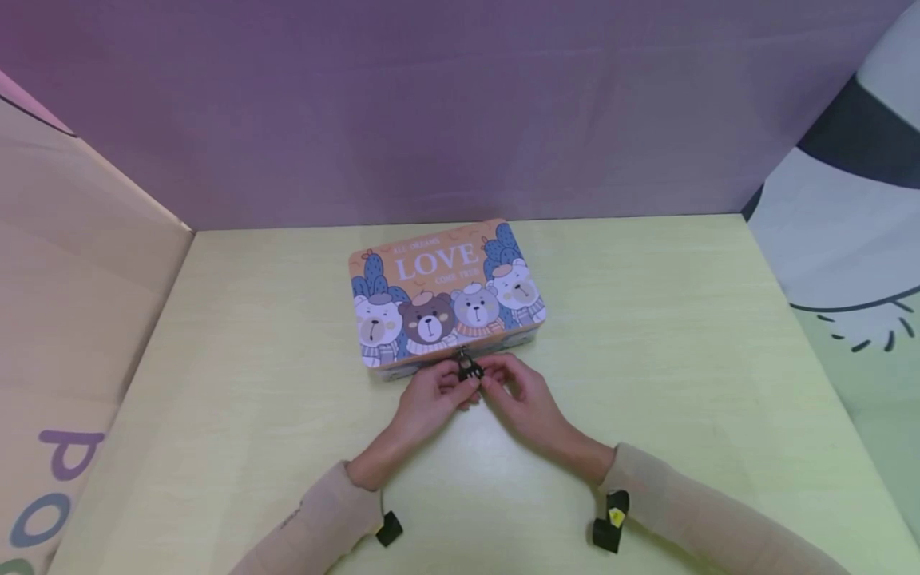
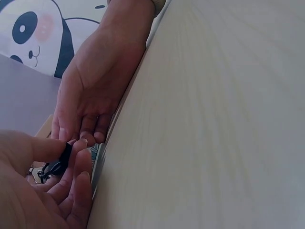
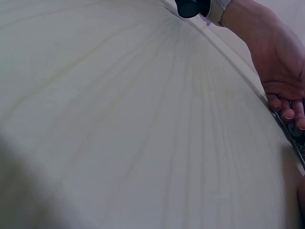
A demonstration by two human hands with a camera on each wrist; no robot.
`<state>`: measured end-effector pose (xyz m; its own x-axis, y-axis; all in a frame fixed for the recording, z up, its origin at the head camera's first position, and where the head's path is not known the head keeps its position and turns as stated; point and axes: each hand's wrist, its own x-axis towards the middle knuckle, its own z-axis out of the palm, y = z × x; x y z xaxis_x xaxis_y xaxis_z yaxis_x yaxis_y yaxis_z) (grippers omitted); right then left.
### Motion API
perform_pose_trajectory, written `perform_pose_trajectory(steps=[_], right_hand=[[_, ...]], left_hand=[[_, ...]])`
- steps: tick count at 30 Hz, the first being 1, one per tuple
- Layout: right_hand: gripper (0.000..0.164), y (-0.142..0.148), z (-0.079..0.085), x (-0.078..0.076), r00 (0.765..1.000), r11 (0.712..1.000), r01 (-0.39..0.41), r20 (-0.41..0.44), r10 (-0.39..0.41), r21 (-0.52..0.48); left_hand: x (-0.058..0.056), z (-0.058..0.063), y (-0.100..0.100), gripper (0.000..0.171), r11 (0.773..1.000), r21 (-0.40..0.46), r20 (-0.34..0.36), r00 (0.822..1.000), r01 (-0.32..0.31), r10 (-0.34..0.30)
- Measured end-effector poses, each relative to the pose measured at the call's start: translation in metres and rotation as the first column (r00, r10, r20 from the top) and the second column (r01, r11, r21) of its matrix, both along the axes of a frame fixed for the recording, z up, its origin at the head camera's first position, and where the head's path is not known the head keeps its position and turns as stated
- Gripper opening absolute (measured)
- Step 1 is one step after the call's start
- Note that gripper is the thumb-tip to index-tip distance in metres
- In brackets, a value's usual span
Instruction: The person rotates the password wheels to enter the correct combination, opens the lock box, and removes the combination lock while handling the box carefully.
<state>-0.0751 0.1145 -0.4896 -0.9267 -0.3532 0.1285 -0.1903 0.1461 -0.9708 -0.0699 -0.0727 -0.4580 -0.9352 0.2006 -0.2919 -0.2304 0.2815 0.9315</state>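
Note:
A small black padlock [image 1: 470, 369], with what look like number dials, hangs at the front latch [image 1: 463, 351] of a tin box with bears and "LOVE" on its lid [image 1: 437, 267]. My left hand [image 1: 430, 403] pinches the padlock from the left, thumb on one side and curled fingers behind, as the left wrist view shows with the black body [image 2: 59, 166]. From the other side my right hand [image 1: 528, 403] grips the padlock's right end between thumb and index finger. In the right wrist view the left hand [image 3: 281, 62] appears at the right edge, and the padlock is hidden.
The box stands on a pale wooden table [image 1: 647, 335], towards its back edge. Behind it rises a purple partition [image 1: 460, 112], with printed panels on the left [image 1: 79, 263] and right [image 1: 834, 239]. Small black wrist cameras hang by the left sleeve [image 1: 331, 511] and right sleeve [image 1: 690, 499].

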Motion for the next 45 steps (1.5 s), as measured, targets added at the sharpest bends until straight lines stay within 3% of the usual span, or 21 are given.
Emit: perform_pose_trajectory(steps=[21,33,45], right_hand=[[0.025,-0.0005,0.0018,0.0006,1.000,1.000,0.000,0.014,0.001,-0.017],[0.026,-0.0013,0.0050,0.0013,1.000,1.000,0.002,0.027,-0.002,-0.007],[0.026,-0.0015,0.0059,0.0018,1.000,1.000,0.004,0.025,-0.004,0.002]], left_hand=[[-0.0016,-0.0009,0.0004,0.020,1.000,0.011,0.006,1.000,-0.012,0.012],[0.0006,-0.0007,0.0007,0.021,0.997,0.070,0.012,1.000,-0.021,0.020],[-0.0003,-0.0014,0.0008,0.019,0.998,0.055,0.023,1.000,-0.018,0.016]])
